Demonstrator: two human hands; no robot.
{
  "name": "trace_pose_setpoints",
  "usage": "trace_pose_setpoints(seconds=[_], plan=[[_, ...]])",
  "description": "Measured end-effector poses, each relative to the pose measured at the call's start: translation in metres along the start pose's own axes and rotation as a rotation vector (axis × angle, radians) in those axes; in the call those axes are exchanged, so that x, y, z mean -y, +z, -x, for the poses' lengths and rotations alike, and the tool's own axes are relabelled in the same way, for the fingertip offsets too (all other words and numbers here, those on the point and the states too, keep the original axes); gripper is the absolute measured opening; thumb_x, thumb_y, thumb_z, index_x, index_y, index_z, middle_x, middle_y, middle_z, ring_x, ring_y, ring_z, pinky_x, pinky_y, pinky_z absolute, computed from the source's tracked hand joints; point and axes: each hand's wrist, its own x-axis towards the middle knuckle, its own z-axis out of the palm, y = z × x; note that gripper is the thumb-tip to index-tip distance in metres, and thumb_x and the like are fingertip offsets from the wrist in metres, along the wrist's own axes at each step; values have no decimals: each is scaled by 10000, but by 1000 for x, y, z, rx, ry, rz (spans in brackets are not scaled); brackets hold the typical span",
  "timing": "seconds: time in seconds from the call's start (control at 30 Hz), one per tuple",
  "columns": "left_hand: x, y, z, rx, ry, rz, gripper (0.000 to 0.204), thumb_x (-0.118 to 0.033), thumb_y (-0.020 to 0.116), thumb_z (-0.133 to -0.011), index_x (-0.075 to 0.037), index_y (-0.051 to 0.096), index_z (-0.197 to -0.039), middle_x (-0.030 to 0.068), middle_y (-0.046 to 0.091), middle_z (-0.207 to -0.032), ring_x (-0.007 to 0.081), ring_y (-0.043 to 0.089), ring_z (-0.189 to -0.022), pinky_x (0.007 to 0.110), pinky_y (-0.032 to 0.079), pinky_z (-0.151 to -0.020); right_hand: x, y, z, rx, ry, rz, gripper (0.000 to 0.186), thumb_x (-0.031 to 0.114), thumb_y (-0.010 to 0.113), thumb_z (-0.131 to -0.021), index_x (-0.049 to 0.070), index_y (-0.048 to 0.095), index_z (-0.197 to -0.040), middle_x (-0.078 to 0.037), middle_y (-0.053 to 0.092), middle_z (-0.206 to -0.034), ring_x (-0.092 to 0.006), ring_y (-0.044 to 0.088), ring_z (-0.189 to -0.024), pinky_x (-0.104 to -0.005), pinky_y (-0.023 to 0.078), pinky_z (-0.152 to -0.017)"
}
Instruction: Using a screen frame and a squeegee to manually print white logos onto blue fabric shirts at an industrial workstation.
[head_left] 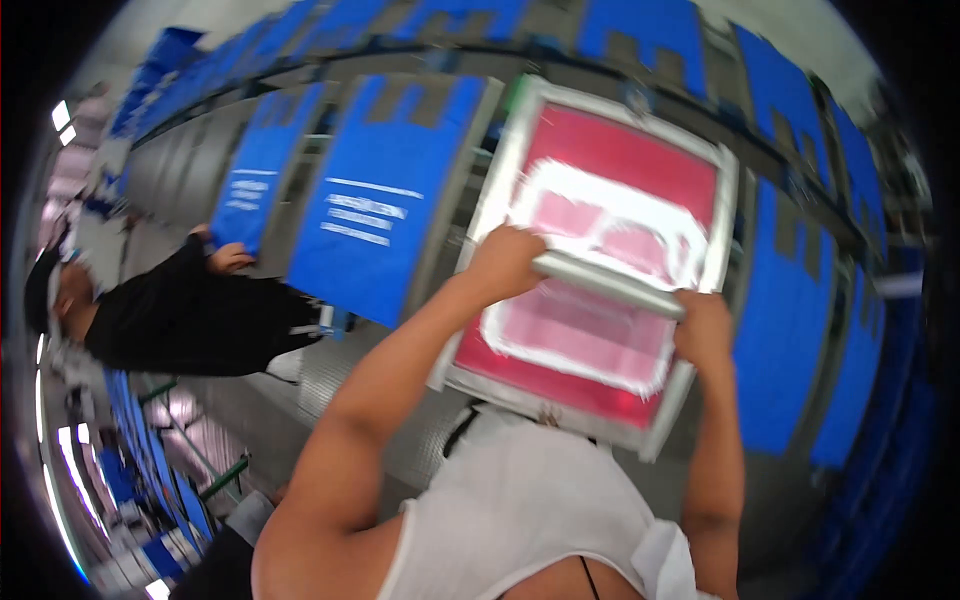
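Note:
My left hand (508,262) is closed round the left end of a long pale squeegee (612,284). Its right end is gripped by my right hand (703,325). The squeegee lies across a screen-printing frame (722,225) with light metal-coloured sides and a red mesh (625,135). White ink (575,185) forms a thick, uneven band on the mesh beyond the squeegee, and more white edges a pinkish area on the near side. Whatever lies under the frame is mostly hidden.
Blue fabric pieces (370,215) lie on grey boards to the left, with more blue pieces (788,320) to the right and along a far row. At the left, a person in black (190,315) has a hand on a blue piece (248,190).

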Motion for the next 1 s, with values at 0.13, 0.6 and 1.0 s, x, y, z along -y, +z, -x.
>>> trace_pose_setpoints(seconds=[0.13, 0.6, 1.0], plan=[[-17, 33, 141, 3, 28, 1, 344, -47, 671, -552, -43, 612, -890, 120, 621, -882, 311, 567, -844, 432, 415, -805, 45, 38, 114, 96, -78, -18, 405, -1, 601, -585, 74, 632, -981, -122, 640, -914, -299, 582, -967, -516, 323, -1030], [46, 13, -98, -80, -53, -71, 289, -234, 754, -662, -116, 692, -918, 165, 663, -782, 343, 645, -756, 428, 517, -707, -23, 8, -106, -33, -54, 210, 297, 123, 636, -632, 124, 671, -927, -141, 668, -807, -322, 646, -793, -424, 494, -774], [-15, 70, 150, -48, 15, 67, 460, 0, 696, -492, -46, 626, -945, 123, 636, -964, 307, 578, -930, 421, 420, -867, 46, 59, 127, 96, -35, -3, 437, -31, 625, -539, 76, 616, -963, -82, 645, -928, -271, 589, -918, -483, 342, -1032]])
